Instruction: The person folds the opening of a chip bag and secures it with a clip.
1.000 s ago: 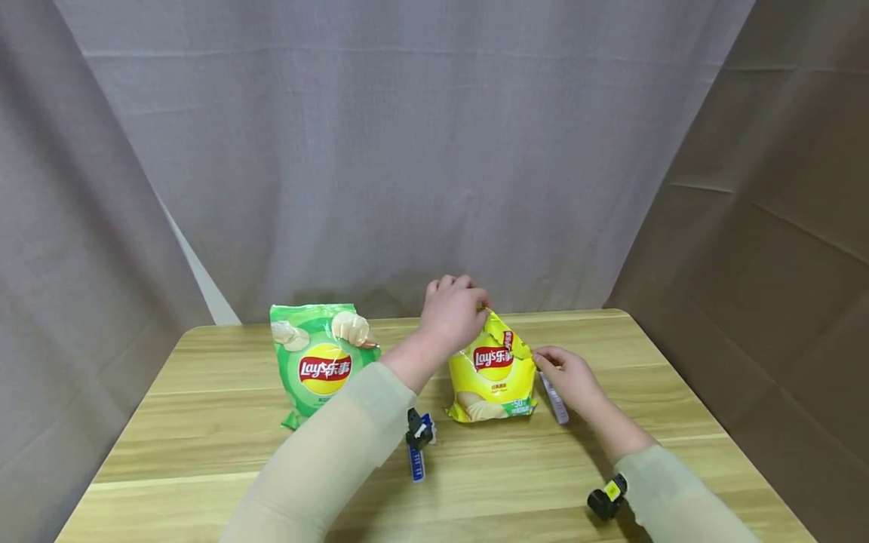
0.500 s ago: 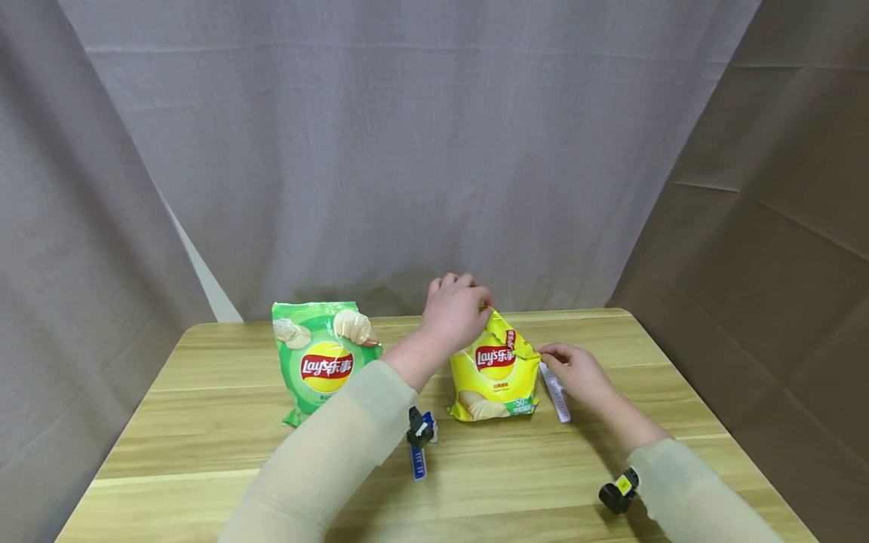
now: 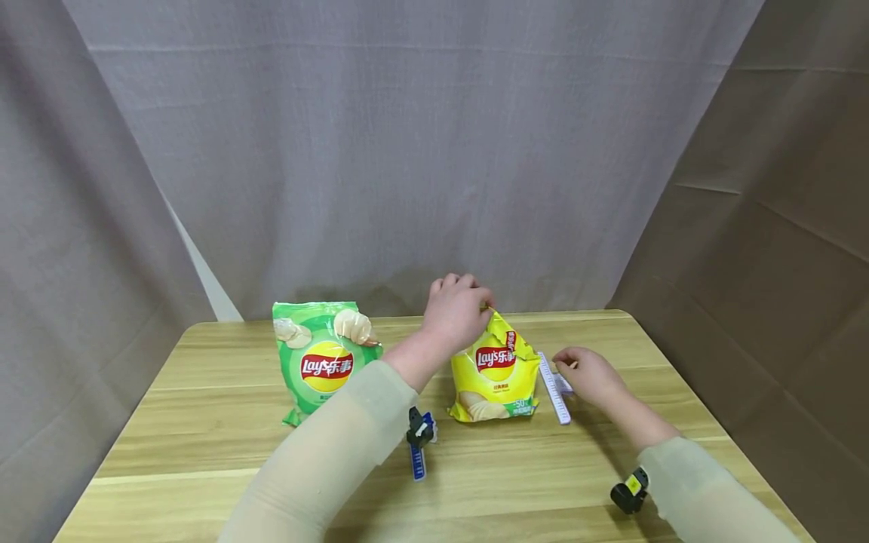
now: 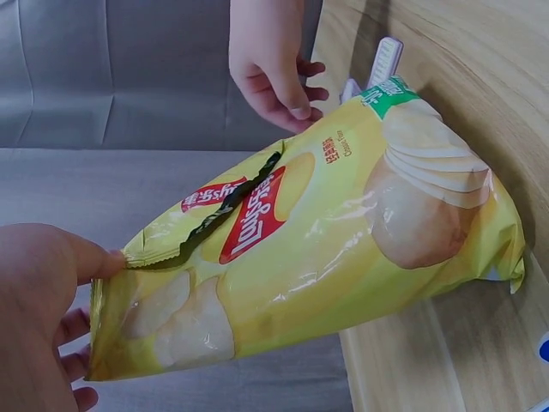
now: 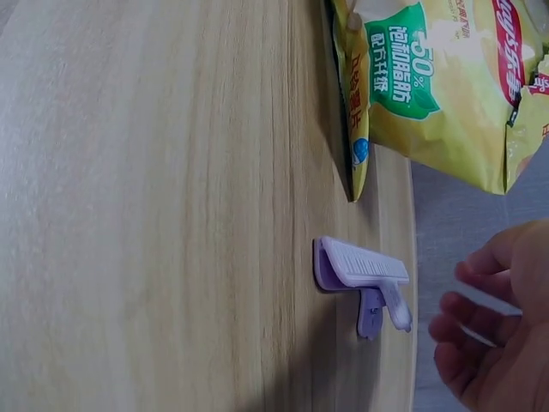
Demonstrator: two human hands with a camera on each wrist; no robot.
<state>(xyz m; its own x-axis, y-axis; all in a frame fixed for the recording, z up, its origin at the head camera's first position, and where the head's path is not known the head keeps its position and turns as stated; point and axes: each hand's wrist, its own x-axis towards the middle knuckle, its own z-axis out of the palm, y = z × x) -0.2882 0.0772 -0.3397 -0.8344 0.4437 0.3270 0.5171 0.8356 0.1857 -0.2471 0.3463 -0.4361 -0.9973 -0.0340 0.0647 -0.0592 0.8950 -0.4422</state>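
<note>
A yellow bag of potato chips (image 3: 498,377) stands on the wooden table, its top right corner folded down over the front. My left hand (image 3: 458,309) pinches the bag's top edge between thumb and fingers; this grip shows in the left wrist view, where the hand (image 4: 43,300) is at the lower left. Just right of the bag lies a pale purple bag clip (image 3: 555,388). Beside that clip hovers my right hand (image 3: 592,375), apart from the bag, fingers loosely bent and holding nothing. The right wrist view shows the clip (image 5: 364,270) lying between the bag and the right hand (image 5: 493,322).
A green bag of potato chips (image 3: 322,369) stands at the left of the table (image 3: 183,422). A blue clip (image 3: 417,461) lies in front of it, partly behind the left wrist camera (image 3: 419,428). Grey curtain (image 3: 434,151) hangs behind the table's back edge.
My right hand has let go of the yellow bag's folded corner and moved right, over to the purple clip, which shows more fully. The left hand keeps its hold on the bag.
</note>
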